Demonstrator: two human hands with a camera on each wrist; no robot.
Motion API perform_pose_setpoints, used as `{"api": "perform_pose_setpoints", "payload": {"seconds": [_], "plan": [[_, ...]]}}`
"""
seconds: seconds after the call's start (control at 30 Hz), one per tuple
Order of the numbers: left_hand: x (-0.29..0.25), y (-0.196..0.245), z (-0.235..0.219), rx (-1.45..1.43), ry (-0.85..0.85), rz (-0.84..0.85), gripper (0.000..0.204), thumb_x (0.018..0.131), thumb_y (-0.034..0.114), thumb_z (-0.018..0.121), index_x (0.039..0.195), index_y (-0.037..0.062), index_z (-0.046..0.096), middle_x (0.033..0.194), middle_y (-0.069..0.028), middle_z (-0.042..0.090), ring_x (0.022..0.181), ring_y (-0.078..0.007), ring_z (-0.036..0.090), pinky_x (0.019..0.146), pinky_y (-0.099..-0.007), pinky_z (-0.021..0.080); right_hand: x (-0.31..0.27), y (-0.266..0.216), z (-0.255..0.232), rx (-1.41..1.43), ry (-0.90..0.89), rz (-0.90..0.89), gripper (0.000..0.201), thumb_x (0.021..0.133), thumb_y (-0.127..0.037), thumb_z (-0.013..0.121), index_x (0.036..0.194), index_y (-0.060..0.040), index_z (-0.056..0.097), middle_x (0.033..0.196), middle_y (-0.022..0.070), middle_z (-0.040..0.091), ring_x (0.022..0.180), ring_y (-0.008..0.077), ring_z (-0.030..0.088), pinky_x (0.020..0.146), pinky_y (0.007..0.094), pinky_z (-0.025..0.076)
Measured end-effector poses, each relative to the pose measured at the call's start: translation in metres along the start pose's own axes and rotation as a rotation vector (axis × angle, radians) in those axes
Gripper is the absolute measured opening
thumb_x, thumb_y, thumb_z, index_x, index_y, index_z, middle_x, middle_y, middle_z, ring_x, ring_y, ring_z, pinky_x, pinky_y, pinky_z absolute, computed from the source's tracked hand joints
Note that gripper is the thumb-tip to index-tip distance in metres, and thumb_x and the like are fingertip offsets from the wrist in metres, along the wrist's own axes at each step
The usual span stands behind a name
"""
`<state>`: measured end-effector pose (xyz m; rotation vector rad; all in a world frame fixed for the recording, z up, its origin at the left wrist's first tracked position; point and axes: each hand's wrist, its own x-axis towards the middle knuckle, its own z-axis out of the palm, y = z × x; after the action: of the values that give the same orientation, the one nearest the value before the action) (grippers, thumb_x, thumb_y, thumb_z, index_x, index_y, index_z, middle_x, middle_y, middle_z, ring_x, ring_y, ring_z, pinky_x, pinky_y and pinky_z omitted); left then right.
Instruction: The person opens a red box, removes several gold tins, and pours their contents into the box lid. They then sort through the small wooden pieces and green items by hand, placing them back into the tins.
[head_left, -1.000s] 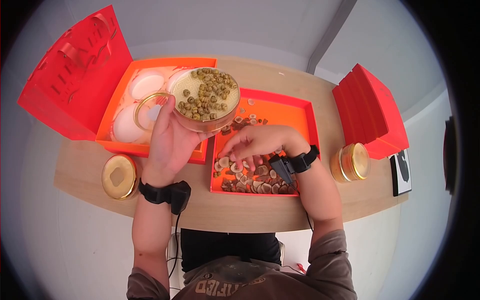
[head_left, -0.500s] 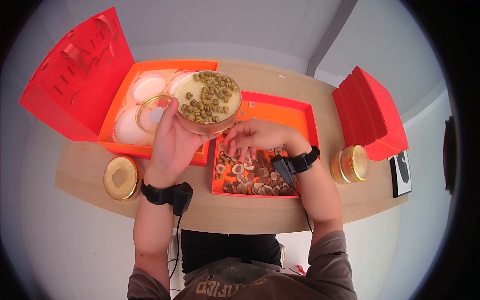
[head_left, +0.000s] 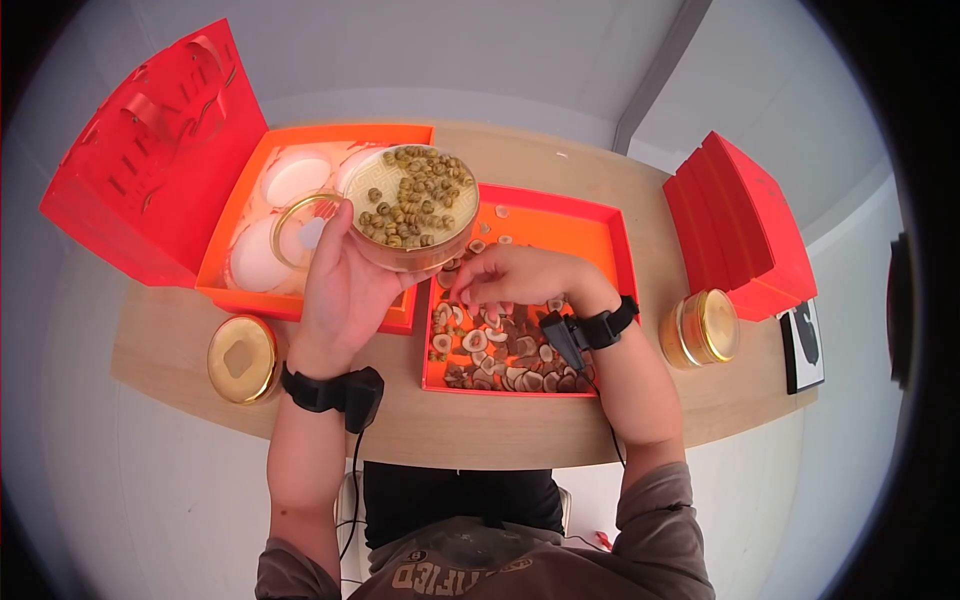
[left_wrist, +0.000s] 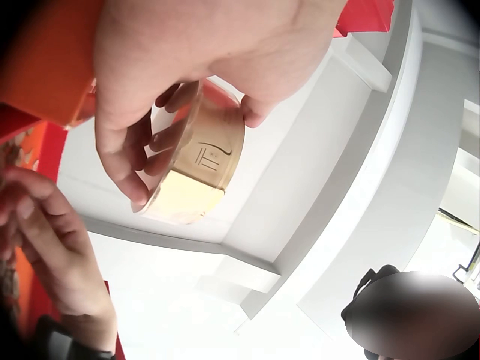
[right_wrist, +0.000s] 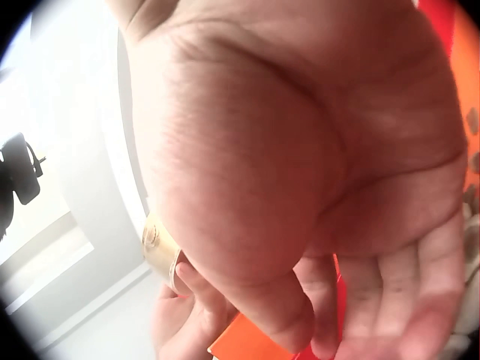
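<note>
My left hand (head_left: 348, 290) holds a round clear tub (head_left: 400, 258) from below, its thumb against the side. Several small greenish-brown coiled balls (head_left: 425, 190) lie on the tub's pale patterned floor, mostly towards its right side. In the left wrist view the tub (left_wrist: 214, 142) shows a gold label, with fingers spread round it. My right hand (head_left: 525, 278) hovers palm down over a red-edged orange tray (head_left: 570, 215), fingers bent and thumb close to the index finger. Dried brown-and-cream slices (head_left: 530, 375) fill the tray's near part. I cannot tell whether the right fingertips pinch anything.
An open orange gift box (head_left: 240, 225) with white round recesses stands at the left, a gold-rimmed clear lid (head_left: 283, 215) on it. Behind is a red bag (head_left: 150, 170). Gold-lidded jars (head_left: 243, 358) (head_left: 700, 328) flank the hands. Red boxes (head_left: 745, 225) stand at the right.
The right hand has stayed over the tray, its fingers drawing a little closer together. The left hand and tub have dipped slightly in view, with the balls still inside.
</note>
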<state>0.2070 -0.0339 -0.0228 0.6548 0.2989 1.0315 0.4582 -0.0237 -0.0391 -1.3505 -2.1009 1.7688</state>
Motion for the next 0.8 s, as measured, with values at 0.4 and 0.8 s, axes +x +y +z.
{"api": "perform_pose_setpoints", "payload": {"seconds": [0.4, 0.8], "plan": [[0.0, 0.0, 0.0, -0.01, 0.004, 0.005, 0.058, 0.109, 0.049, 0.042, 0.153, 0.0114, 0.038, 0.153, -0.0147, 0.047, 0.139, -0.0331, 0.05, 0.104, -0.0525, 0.049, -0.003, -0.02, 0.02, 0.097, -0.185, 0.161, 0.037, 0.101, -0.023, 0.057, 0.13, 0.0007, 0.056, 0.104, 0.0175, 0.075, 0.083, 0.0241, 0.077, 0.058, 0.0318, 0.06], [0.001, -0.001, 0.0, -0.021, 0.006, 0.006, 0.058, 0.109, 0.048, 0.04, 0.154, 0.011, 0.037, 0.154, -0.0152, 0.046, 0.14, -0.0339, 0.049, 0.104, -0.0523, 0.05, 0.005, -0.012, 0.024, 0.163, -0.213, 0.197, 0.044, 0.099, -0.018, 0.052, 0.138, 0.0033, 0.051, 0.104, 0.0213, 0.075, 0.082, 0.0281, 0.078, 0.06, 0.036, 0.064]]}}
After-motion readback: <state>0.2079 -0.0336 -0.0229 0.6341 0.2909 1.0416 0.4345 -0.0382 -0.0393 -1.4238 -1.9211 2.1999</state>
